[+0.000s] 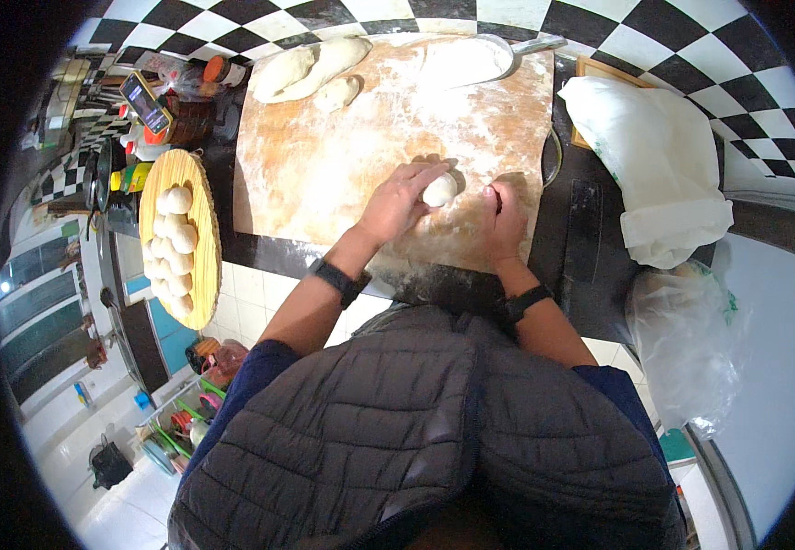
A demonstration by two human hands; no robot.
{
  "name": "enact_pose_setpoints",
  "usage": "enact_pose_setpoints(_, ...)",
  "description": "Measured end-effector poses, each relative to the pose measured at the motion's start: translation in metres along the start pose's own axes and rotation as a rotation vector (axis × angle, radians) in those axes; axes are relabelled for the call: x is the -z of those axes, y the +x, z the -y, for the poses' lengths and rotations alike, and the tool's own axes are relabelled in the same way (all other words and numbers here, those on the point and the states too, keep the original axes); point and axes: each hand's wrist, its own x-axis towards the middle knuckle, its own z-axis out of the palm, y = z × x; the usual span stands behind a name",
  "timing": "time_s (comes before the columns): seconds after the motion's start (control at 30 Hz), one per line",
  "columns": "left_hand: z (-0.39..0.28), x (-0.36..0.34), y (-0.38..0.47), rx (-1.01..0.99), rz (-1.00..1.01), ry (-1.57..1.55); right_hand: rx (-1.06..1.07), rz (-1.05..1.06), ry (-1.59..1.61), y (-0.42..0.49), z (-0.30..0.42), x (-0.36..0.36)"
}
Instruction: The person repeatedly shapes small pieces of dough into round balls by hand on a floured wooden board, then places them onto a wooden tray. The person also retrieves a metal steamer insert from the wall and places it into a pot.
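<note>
On a floured wooden board (315,158), my left hand (394,199) rests against the left side of a small round dough ball (440,190), its fingers reaching along the ball's far side. My right hand (505,216) is to the right of the ball, apart from it, with its fingers curled; whether anything is inside them cannot be seen. Larger pieces of dough (332,63) and a smaller lump (337,93) lie at the board's far left. A metal scoop (507,58) lies at the far edge by a heap of white flour (462,60).
Several dough balls (181,238) sit on a round, ridged yellow tray (205,275) at the left. Behind it are a phone (146,102), jars and bottles. A white sack (645,144) and a clear plastic bag (686,344) are at the right. A checkered tile wall bounds the far side.
</note>
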Motion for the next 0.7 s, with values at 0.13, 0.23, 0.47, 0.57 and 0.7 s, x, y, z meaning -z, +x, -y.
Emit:
enact_pose_setpoints(0.13,-0.028,0.018,0.027,0.024,0.048,-0.124,0.063,0.010,-0.028,0.003,-0.003,0.001)
enact_pose_setpoints(0.23,-0.046,0.034,0.031,0.489,0.005,-0.957,0.118,0.004,-0.037,0.004,-0.005,0.002)
enact_pose_setpoints(0.47,-0.034,0.089,0.041,0.001,-0.668,-1.211,0.145,-0.039,-0.028,0.004,-0.002,-0.001)
enact_pose_setpoints(0.57,-0.028,0.082,0.047,0.060,-0.987,0.096,0.155,-0.032,-0.039,0.004,-0.003,-0.001)
enact_pose_setpoints(0.7,-0.023,0.034,0.046,0.124,-0.204,0.272,0.134,-0.022,-0.049,0.002,-0.005,-0.001)
